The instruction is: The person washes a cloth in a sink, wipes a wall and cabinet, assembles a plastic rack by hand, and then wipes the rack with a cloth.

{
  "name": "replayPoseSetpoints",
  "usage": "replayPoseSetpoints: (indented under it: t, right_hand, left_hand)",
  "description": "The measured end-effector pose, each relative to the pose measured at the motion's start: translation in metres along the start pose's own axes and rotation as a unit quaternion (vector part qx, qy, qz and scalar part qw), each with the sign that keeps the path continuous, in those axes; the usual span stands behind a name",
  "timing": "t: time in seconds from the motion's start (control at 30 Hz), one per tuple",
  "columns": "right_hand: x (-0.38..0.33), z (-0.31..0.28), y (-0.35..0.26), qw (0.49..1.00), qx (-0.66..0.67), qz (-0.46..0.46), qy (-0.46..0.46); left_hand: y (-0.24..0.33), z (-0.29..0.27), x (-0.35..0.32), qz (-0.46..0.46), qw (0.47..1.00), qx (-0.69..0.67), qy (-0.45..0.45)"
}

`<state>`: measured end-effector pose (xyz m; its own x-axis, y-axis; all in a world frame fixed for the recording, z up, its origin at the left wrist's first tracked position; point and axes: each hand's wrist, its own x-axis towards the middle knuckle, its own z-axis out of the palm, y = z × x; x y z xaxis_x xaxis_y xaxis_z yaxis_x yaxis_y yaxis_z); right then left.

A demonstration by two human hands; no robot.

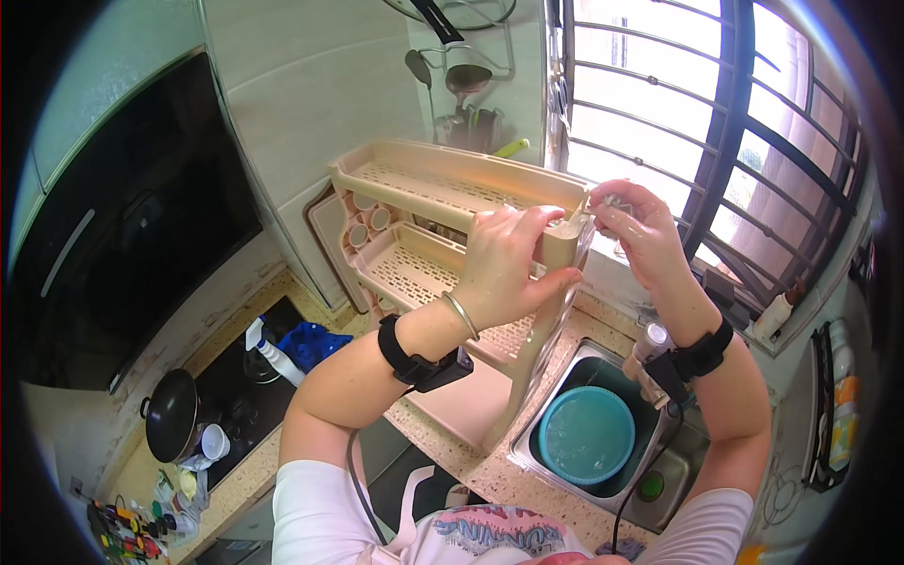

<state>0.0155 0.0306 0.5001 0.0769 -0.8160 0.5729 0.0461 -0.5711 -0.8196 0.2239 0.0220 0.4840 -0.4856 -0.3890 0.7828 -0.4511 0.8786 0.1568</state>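
Observation:
A beige plastic storage rack (424, 193) with slotted shelves stands tilted in view on the speckled counter. My left hand (504, 259) is closed round the top of its near right corner post, thumb and fingers on either side. Beside that corner, my right hand (645, 231) pinches with thumb and fingertips. Something small and pale shows at those fingers, too small to name. Both wrists wear black straps, and a bangle circles the left one.
A teal basin (586, 435) sits in the sink (527, 452) at the lower right. On the left are a black pan (172, 414), a white spray bottle (273, 353) and a blue cloth (315, 346). A barred window (650, 85) is at upper right; ladles (466, 75) hang behind the rack.

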Motion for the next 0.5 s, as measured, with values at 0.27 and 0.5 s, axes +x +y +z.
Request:
replayPoseSetpoints:
  t: [0.27,0.5]
  right_hand:
    - [-0.059,-0.015,0.003,0.995,0.03,0.096,-0.026]
    - [-0.15,0.0,0.047,0.933,0.213,0.284,-0.065]
  left_hand:
    - [0.03,0.004,-0.065,0.005,0.988,-0.142,0.061]
    - [0.061,0.042,-0.099,-0.063,0.948,-0.298,-0.095]
